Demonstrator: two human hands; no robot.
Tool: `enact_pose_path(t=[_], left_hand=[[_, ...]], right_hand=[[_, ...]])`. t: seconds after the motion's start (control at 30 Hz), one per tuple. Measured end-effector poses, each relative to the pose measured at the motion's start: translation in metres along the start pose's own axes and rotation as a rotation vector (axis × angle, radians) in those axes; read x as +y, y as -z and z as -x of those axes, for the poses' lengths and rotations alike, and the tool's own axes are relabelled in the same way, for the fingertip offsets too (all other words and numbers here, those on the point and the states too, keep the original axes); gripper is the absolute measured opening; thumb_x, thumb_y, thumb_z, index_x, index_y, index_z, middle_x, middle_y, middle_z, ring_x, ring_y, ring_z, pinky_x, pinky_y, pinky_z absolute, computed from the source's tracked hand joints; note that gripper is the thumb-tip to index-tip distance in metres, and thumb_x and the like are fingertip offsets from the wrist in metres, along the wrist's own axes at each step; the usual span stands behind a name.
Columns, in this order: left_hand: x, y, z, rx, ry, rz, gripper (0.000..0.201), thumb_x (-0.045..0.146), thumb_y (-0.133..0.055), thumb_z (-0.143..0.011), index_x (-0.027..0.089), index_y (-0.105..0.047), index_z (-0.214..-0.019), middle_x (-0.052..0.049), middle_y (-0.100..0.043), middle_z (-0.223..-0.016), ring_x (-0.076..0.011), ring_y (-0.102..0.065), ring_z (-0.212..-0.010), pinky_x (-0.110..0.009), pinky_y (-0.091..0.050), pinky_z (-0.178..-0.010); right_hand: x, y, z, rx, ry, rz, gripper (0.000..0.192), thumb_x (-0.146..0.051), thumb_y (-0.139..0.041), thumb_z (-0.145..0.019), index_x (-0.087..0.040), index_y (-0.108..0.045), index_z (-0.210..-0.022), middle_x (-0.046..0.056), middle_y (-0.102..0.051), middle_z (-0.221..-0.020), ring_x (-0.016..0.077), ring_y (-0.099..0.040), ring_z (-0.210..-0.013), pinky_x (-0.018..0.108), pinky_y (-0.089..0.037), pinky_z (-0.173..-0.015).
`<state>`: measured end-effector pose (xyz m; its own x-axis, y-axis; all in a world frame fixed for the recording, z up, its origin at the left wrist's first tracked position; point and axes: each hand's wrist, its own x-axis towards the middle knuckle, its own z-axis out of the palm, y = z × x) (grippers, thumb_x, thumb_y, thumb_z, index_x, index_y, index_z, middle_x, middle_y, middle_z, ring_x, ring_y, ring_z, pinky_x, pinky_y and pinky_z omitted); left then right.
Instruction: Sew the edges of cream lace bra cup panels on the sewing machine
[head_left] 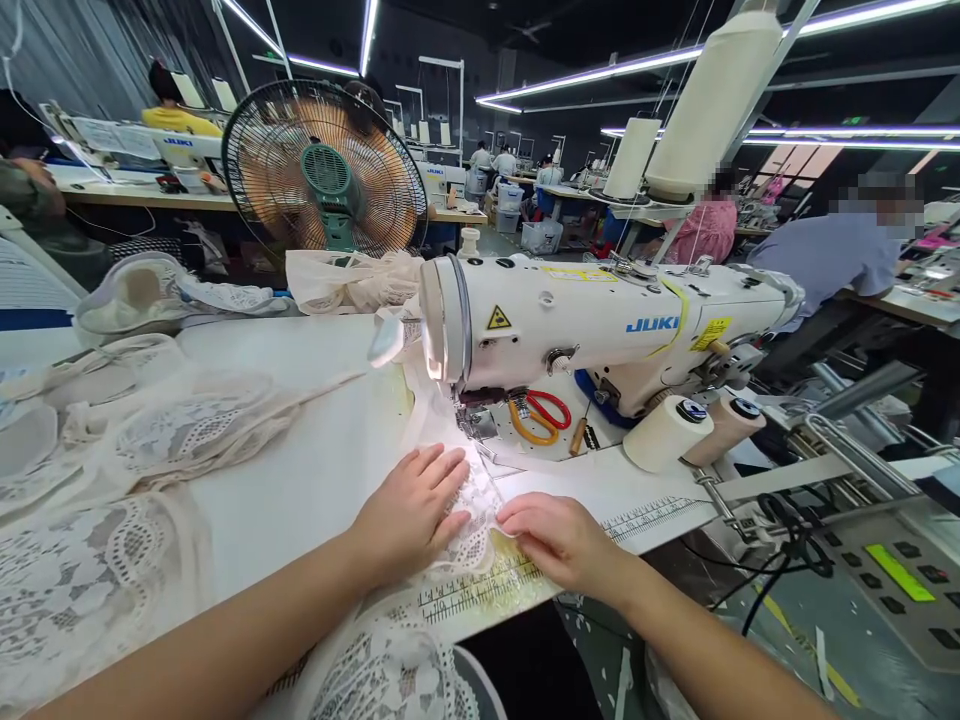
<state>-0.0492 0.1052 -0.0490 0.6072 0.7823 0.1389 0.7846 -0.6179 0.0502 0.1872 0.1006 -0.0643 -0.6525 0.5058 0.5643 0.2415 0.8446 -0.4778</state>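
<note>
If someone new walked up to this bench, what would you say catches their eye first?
Probably the white sewing machine at centre, its lamp glaring on the lace fabric that the left hand and right hand press flat before the needle. Behind it at left stands a large fan.

Head view, facing forward-down, close over sewing machine (570,330).

Needle of sewing machine (600,325): lost in lamp glare, not discernible. Lace strip (469,520): partly covered by left hand (412,515) and right hand (559,540), lower end cut off at bottom edge. Ruler markings (480,590) on table edge: too small to read. Control panel (900,575): cropped at right edge. Faces of two seated people behind: blurred.
</note>
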Motion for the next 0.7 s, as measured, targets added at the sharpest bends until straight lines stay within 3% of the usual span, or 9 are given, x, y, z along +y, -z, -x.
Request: enact_pose_path(t=[0.7], left_hand=[[-0.025,-0.005,-0.013,0.033,0.004,-0.039,0.05,0.039,-0.038,-0.094,0.007,-0.052,-0.131,-0.015,-0.052,-0.135,-0.0354,-0.046,-0.123,-0.05,-0.041,-0.1]], right_hand=[[0.007,-0.005,-0.02,-0.032,0.039,0.082,0.02,-0.006,-0.048,-0.083,-0.014,-0.064,-0.09,0.008,-0.071,-0.093,0.0184,-0.064,-0.083,0.028,-0.053,-0.071]])
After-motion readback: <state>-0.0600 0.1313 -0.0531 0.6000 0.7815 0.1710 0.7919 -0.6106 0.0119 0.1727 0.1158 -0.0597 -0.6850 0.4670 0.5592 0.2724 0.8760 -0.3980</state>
